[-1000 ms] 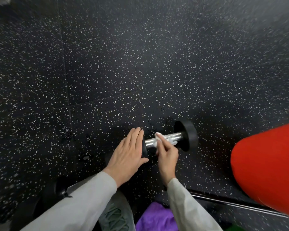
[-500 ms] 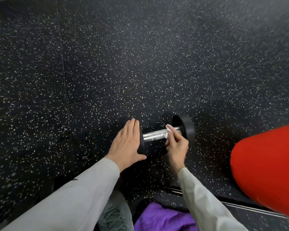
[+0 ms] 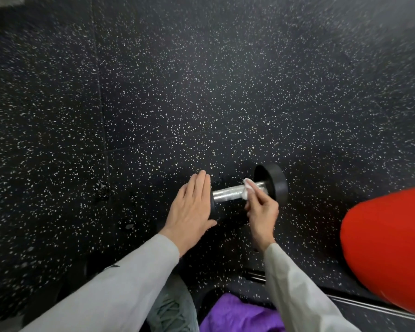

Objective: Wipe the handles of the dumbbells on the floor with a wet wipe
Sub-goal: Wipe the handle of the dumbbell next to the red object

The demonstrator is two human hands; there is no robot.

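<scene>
One dumbbell (image 3: 247, 191) lies on the speckled black floor (image 3: 201, 92), its chrome handle (image 3: 228, 193) running left to right between two black end weights. The left hand (image 3: 192, 209) rests flat, fingers straight and together, against the left end weight, holding nothing and seemingly bracing the dumbbell so it cannot roll. The right hand (image 3: 261, 209) pinches a white wet wipe (image 3: 247, 190) between thumb and fingers and presses it onto the handle at its right end, just beside the right end weight (image 3: 276, 185).

The step in hand looks like the wiping stroke itself, with the wipe at the far right of the bar. The stretch of chrome to the left of it is bare to view (whether it has been cleaned cannot be told from here). The next move calls for drawing the wipe leftward along the bar toward the braced weight, keeping pressure on, and probably turning the wipe round the bar so the underside is reached too. The left hand should keep the weight steady meanwhile.

A red padded object (image 3: 388, 248) sits at the right, and a purple cloth (image 3: 235, 315) lies near the bottom edge.
</scene>
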